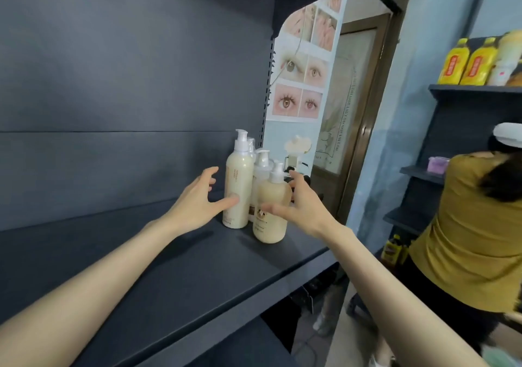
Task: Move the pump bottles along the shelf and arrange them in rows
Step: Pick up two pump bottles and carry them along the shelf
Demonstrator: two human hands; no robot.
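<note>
Several cream pump bottles stand bunched at the right end of a dark shelf [141,253]. A tall slim bottle [239,180] is on the left, a squat round bottle [272,211] stands in front on the right, and a pale bottle [261,174] with another pump sits behind them. My left hand [197,200] is spread beside the tall bottle, its thumb touching the bottle's lower front. Around the squat bottle, my right hand [299,205] is spread wide, thumb across the front and fingers reaching past the right side.
The shelf's dark back panel [127,84] rises behind, and its right end stops just past the bottles. A person in a mustard top [474,225] stands at the right by another shelf unit [474,88] holding yellow bottles. A lower shelf [240,347] lies beneath.
</note>
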